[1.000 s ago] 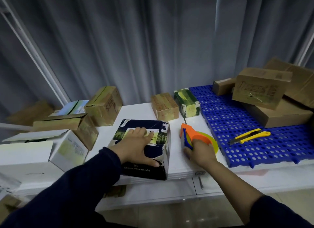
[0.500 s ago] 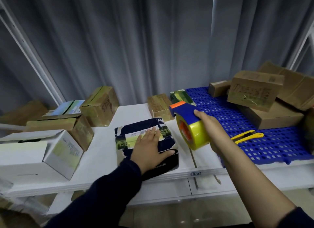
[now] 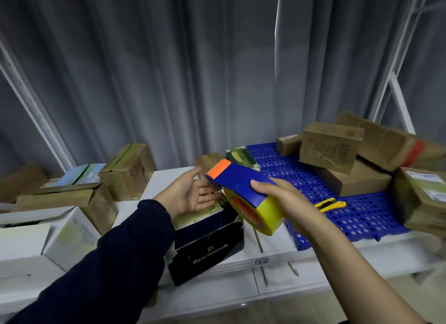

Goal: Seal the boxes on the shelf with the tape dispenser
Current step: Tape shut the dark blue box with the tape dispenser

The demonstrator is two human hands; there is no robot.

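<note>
A dark navy box (image 3: 207, 246) with a pale label on top sits at the front edge of the white shelf (image 3: 277, 253). My right hand (image 3: 287, 200) grips the tape dispenser (image 3: 243, 191), blue with an orange tip and a yellow tape roll, held in the air above the box's right end. My left hand (image 3: 190, 193) hovers over the box with fingers straight and palm turned up, fingertips reaching toward the dispenser's orange end. It holds nothing.
Brown cardboard boxes (image 3: 128, 171) and a white box (image 3: 60, 239) crowd the shelf's left side. A blue perforated mat (image 3: 362, 215) on the right carries more cardboard boxes (image 3: 330, 147) and a yellow utility knife (image 3: 330, 204). Grey curtains hang behind.
My left hand lifted off the navy box and turned palm up toward the dispenser. My right hand raised the dispenser from the shelf and brought it over the box.
</note>
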